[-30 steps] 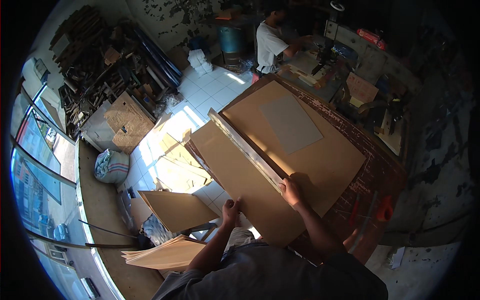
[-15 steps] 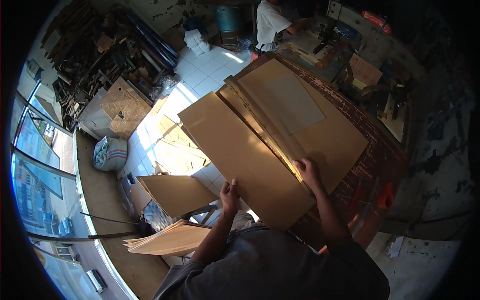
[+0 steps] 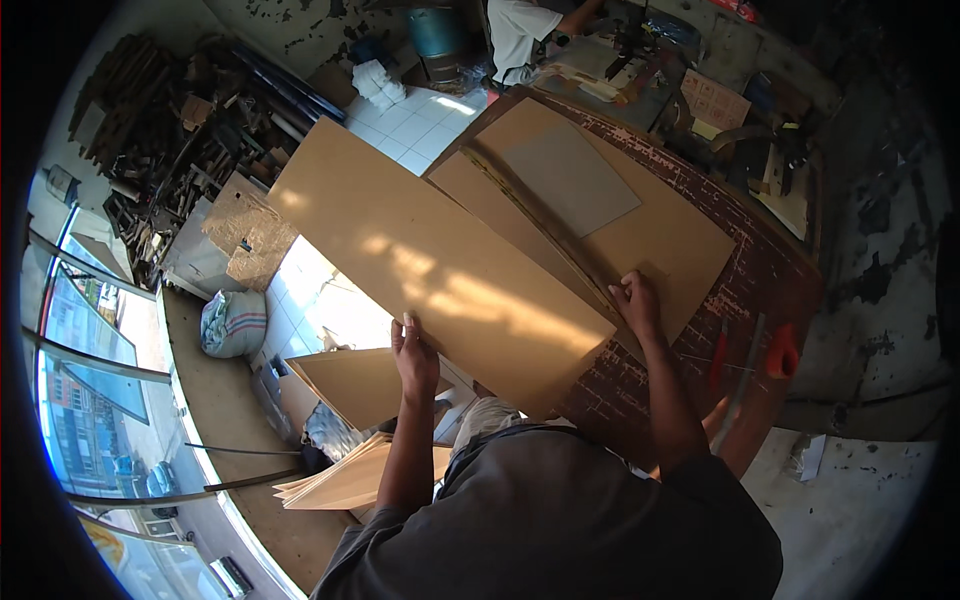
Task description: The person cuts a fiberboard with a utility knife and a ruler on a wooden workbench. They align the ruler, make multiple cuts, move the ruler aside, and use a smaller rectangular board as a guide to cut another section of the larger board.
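Note:
My left hand (image 3: 413, 358) grips the near left edge of a large brown cardboard sheet (image 3: 400, 235), thumb on top. The sheet is tilted and lit by sun streaks, jutting past the table's left side. My right hand (image 3: 638, 305) is closed at the near end of a long, narrow straight strip (image 3: 540, 222), close to the sheet's right corner. That strip lies across another brown sheet (image 3: 690, 225) flat on the table. A smaller grey sheet (image 3: 572, 178) rests on this lower sheet, right of the strip.
Red-brown worn table (image 3: 770, 265) carries a red-handled tool (image 3: 718, 358), a metal ruler (image 3: 742, 375) and an orange-red roll (image 3: 782, 352). Stacked folded brown sheets (image 3: 350, 475) stand low at left. A co-worker (image 3: 520, 35) is at the far end. Scrap wood (image 3: 150, 130) piles up far left.
The large sheet has moved left and away from the strip, with my left hand on its edge. My right hand has stayed at the strip's near end. The whole view has shifted slightly.

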Demonstrator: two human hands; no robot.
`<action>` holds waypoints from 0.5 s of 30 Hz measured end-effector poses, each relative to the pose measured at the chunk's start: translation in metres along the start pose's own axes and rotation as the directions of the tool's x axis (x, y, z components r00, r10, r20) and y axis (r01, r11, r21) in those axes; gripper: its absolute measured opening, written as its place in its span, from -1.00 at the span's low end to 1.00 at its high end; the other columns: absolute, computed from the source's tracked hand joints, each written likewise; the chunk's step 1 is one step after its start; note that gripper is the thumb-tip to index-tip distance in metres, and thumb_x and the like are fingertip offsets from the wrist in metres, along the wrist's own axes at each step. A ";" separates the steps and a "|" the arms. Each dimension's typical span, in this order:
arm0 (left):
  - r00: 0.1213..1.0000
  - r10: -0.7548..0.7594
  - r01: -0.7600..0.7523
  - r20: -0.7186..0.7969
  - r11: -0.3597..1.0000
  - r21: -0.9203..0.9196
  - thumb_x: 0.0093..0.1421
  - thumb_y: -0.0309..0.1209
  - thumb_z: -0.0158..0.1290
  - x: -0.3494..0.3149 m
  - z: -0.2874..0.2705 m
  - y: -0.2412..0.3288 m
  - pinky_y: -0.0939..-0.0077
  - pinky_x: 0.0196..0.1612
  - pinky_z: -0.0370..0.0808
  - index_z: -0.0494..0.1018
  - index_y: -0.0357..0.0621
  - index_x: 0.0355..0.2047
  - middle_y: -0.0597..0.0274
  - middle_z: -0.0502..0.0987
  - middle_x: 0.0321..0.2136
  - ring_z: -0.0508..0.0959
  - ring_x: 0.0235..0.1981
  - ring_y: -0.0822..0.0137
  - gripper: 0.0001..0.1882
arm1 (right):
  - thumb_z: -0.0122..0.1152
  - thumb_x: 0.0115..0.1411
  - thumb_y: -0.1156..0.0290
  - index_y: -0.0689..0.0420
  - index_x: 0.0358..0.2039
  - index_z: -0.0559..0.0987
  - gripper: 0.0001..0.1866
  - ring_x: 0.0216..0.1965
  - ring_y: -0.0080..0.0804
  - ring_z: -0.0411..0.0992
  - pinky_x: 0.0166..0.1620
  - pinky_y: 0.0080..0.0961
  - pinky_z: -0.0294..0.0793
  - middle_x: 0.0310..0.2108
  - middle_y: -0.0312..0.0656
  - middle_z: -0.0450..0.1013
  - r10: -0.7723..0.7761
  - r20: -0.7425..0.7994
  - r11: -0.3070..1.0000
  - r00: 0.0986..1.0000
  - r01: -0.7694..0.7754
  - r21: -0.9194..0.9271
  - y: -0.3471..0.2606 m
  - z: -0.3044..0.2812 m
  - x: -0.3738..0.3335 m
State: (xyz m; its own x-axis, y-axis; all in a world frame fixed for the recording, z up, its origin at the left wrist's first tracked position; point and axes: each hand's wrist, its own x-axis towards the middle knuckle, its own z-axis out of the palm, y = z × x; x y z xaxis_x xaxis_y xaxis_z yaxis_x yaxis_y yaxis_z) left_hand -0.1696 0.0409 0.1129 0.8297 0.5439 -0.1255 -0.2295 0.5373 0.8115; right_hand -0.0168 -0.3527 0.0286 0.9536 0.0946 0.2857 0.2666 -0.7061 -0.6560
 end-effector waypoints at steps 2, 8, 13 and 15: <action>0.999 0.018 -0.016 0.032 0.998 -0.059 0.48 -0.38 -0.08 0.011 -0.007 0.004 0.41 0.06 0.51 0.38 -0.11 0.06 0.27 0.55 -0.09 0.54 -0.05 0.41 -0.79 | 0.29 0.29 0.10 0.22 -0.19 0.51 -0.60 -0.18 -0.01 0.52 -0.16 -0.24 0.47 -0.28 -0.05 0.56 0.126 0.067 0.991 0.990 -0.123 -0.051 0.008 -0.009 -0.005; 0.965 0.094 -0.067 0.245 0.991 -0.117 0.46 -0.37 -0.09 0.018 0.027 0.013 0.16 0.21 0.44 0.28 -0.01 0.22 0.24 0.44 0.13 0.44 0.18 0.25 -0.65 | 0.10 0.38 -0.10 0.20 0.22 0.41 -0.34 0.16 -0.29 0.39 0.20 -0.26 0.33 0.16 -0.13 0.44 0.036 0.333 -0.101 0.942 -0.328 0.939 -0.022 -0.042 -0.072; 0.872 0.077 0.022 0.483 0.980 -0.196 0.44 -0.36 -0.03 0.024 0.049 -0.004 0.11 0.26 0.38 0.19 0.03 0.32 0.24 0.40 0.21 0.40 0.23 0.22 -0.52 | 0.09 0.42 0.19 0.21 0.36 0.20 -0.38 0.34 -0.27 0.23 0.36 -0.18 0.17 0.30 -0.10 0.28 -0.003 0.267 -0.020 0.964 -0.267 0.963 -0.074 -0.033 -0.119; 0.838 0.008 0.125 0.545 0.971 -0.205 0.43 -0.37 0.00 0.023 0.059 -0.006 0.19 0.23 0.42 0.24 -0.01 0.30 0.20 0.43 0.19 0.43 0.22 0.25 -0.54 | 0.20 0.35 0.40 0.22 0.24 0.36 -0.51 0.18 -0.21 0.38 0.26 -0.17 0.26 0.16 -0.09 0.41 0.332 0.173 -0.143 0.927 -0.131 0.981 -0.097 -0.025 -0.128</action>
State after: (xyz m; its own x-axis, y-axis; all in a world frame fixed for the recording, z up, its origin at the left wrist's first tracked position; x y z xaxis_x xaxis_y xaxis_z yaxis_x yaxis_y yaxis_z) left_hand -0.1189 0.0118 0.1385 0.9712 0.1090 0.2119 -0.2239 0.7217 0.6550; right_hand -0.1683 -0.3138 0.0738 0.9970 -0.0252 -0.0731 -0.0265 0.7770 -0.6290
